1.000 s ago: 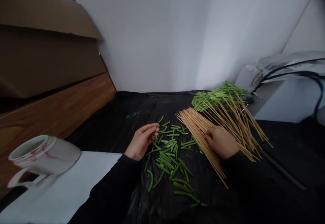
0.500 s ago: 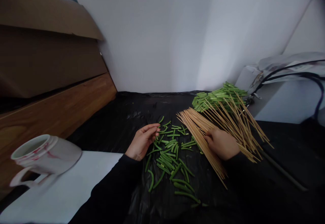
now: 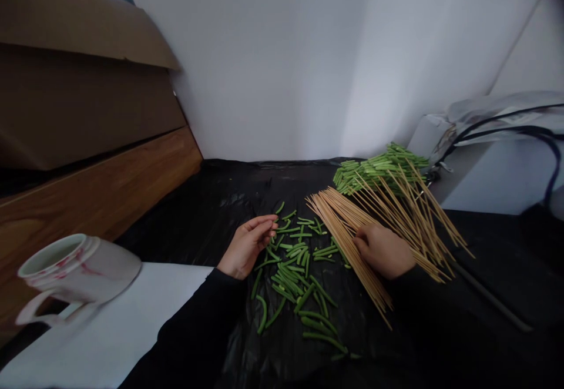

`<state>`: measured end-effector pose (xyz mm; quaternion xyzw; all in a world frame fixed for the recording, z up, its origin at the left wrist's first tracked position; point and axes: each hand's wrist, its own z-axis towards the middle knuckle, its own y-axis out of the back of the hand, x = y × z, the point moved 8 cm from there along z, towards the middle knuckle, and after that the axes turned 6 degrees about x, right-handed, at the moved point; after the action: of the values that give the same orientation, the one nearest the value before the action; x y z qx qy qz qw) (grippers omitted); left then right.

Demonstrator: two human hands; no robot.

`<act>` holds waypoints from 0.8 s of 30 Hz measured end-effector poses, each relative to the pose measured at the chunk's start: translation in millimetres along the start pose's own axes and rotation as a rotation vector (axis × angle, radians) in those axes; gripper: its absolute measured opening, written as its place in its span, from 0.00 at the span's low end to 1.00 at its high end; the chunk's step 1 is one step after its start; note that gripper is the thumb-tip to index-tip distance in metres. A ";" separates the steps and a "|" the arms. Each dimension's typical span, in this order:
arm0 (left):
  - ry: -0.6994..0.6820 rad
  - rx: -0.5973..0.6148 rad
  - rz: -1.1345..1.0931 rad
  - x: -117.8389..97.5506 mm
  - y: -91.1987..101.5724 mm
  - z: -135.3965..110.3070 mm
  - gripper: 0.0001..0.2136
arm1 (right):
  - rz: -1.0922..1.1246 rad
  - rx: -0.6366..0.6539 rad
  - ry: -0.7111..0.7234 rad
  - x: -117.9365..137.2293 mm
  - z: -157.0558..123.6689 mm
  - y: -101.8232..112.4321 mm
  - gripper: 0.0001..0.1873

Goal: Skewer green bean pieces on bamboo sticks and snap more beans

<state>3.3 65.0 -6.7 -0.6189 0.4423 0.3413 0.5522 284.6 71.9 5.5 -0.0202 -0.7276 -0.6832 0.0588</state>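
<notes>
Along the near edge of the black plastic sheet (image 3: pixel 185 224), two dark knit sleeves (image 3: pixel 198 330) reach in from below. The left hand (image 3: pixel 245 247) lies on its side, its fingers (image 3: pixel 264 230) loosely curled and part open, gripping nothing that shows, with their tips just beside the beans (image 3: pixel 293 277). These are short, slim, glossy green pieces, straight or gently bent, scattered over the crinkled plastic between the hands. The right hand (image 3: pixel 383 251) rests on the skewers (image 3: pixel 348 248), its fingers curled down over the thin, pale bamboo sticks; whether they grip any, I cannot tell. The skewers lie in a loose, overlapping fan, their pointed ends splaying past the hand.

To the left, a smooth sheet of white paper (image 3: pixel 114 324) lies under a glazed white mug (image 3: pixel 81 268) with red marks, which appears tilted. Farther on, a denser bean pile (image 3: pixel 379 168) sits under the skewers' far ends. A thin dark rod (image 3: pixel 489 298) lies at the right. Beyond stand a polished wooden edge (image 3: pixel 101 189), creased brown cardboard (image 3: pixel 74 83), a crumpled grey plastic bag (image 3: pixel 497 113) crossed by a black cable (image 3: pixel 529 130), and a plain white wall (image 3: pixel 264 66)
</notes>
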 end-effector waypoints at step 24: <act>-0.004 -0.004 -0.003 -1.1 -1.2 -0.8 0.11 | 0.164 0.051 0.092 1.8 6.2 -10.9 0.11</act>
<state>4.0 64.5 -5.0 -0.6199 0.4397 0.3427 0.5523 281.3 77.2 -5.5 -0.0470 -0.7371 -0.6577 0.1483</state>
